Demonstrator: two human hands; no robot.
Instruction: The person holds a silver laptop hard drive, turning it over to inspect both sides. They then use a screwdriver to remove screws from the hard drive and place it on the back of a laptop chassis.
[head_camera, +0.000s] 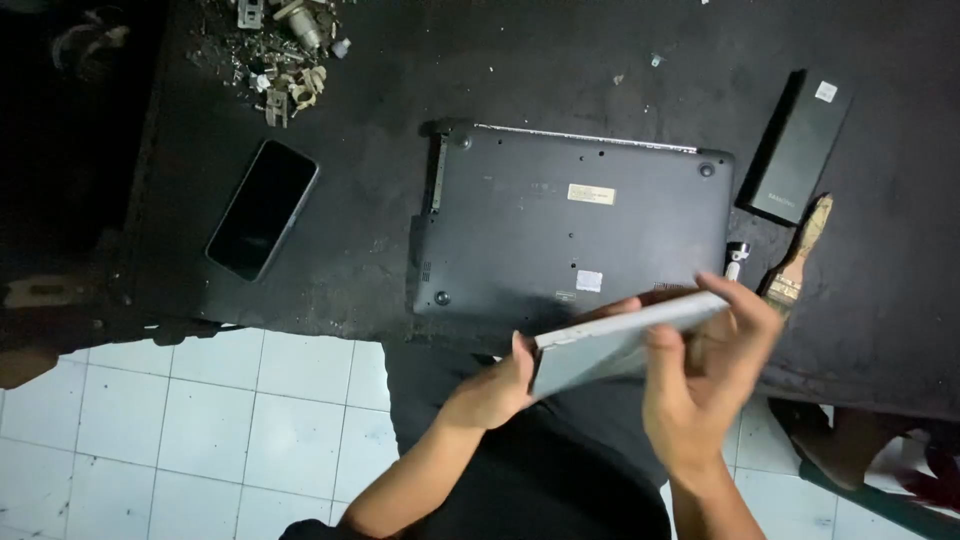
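Both hands, left (492, 390) and right (705, 375), clamp opposite ends of a thin, flat, silver-grey metal drive module (612, 345), held tilted just off the near edge of the dark table (400, 90). Behind it a dark grey plastic laptop (570, 230) lies underside up, flanked by a black smartphone (262, 208), a slim black rectangular box (797, 148), and a wooden-handled paintbrush (797, 258); open tabletop lies between phone and laptop.

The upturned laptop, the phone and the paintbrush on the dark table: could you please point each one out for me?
Laptop (560, 230), head view, on the middle of its dark bottom cover.
Phone (262, 208), head view, on the centre of its black screen.
Paintbrush (800, 250), head view, on its wooden handle.
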